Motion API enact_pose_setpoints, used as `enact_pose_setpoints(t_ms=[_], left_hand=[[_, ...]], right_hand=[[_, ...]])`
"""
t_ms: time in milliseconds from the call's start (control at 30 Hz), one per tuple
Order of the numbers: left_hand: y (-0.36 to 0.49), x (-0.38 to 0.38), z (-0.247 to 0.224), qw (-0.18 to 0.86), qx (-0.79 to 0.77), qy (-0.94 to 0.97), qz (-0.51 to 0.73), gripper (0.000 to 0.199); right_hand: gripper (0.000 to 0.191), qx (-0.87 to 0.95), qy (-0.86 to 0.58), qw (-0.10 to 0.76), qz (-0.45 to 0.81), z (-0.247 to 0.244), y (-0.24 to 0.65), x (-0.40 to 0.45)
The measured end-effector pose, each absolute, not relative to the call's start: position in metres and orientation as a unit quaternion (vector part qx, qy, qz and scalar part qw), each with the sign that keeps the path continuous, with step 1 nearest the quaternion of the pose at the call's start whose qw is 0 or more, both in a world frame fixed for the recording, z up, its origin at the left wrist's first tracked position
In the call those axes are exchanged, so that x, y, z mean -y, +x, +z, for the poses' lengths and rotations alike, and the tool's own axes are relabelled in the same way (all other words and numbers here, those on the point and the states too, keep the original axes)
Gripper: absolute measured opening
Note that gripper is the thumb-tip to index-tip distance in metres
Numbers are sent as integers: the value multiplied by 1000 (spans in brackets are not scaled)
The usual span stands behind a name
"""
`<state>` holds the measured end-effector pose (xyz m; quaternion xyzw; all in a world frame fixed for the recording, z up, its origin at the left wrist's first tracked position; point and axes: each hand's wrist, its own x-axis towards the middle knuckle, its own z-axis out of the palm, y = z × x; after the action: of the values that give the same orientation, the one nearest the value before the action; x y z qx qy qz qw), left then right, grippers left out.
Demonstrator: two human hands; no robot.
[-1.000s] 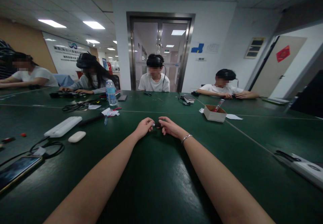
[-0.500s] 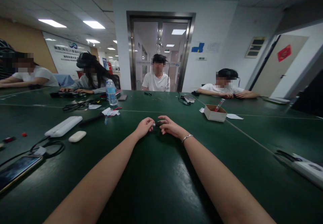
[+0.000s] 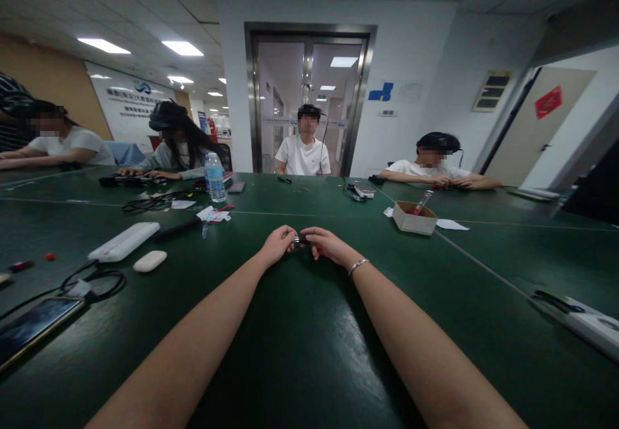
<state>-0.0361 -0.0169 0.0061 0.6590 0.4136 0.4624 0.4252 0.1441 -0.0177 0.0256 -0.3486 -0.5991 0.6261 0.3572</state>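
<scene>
A small black-and-silver object (image 3: 300,240), too small to name for sure, is held level between my two hands above the green table (image 3: 300,351). My left hand (image 3: 279,244) pinches its silver end at the left. From the right, my right hand (image 3: 329,246), with a silver bracelet (image 3: 358,265) at the wrist, closes its fingers around the black end. Part of the object is hidden behind the fingertips.
Left lie a phone (image 3: 39,329), a white power bank (image 3: 124,242), a white earbud case (image 3: 149,261) and cables. A water bottle (image 3: 215,179) stands behind. Right are a small cardboard box (image 3: 414,219) and a power strip (image 3: 592,322). Several people sit around the table.
My right fingers have come down and closed over the black end of the object. My left hand keeps its pinch on the silver end.
</scene>
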Motion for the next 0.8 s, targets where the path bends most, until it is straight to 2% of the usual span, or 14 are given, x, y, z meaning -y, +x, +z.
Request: enact_pose_setpoints(t_ms=[100,233,367,500,633,800], left_hand=[[-35,18,7,425,-415,659,461,17],[-35,17,6,424,-415,656,466,16],[-36,15,5,422,-412,660,466,17],[-36,16,5,423,-413,660,464,17],[-35,17,6,417,-418,662,461,17],[-35,19,7,416,-418,666,457,18]], right_hand=[[30,585,-336,365,642,26,145,19],[18,589,-357,367,626,26,145,19],[35,592,-324,374,636,25,146,18],[18,596,-348,364,625,24,146,17],[34,589,-325,372,639,24,145,17],[14,590,-367,364,621,22,144,15]])
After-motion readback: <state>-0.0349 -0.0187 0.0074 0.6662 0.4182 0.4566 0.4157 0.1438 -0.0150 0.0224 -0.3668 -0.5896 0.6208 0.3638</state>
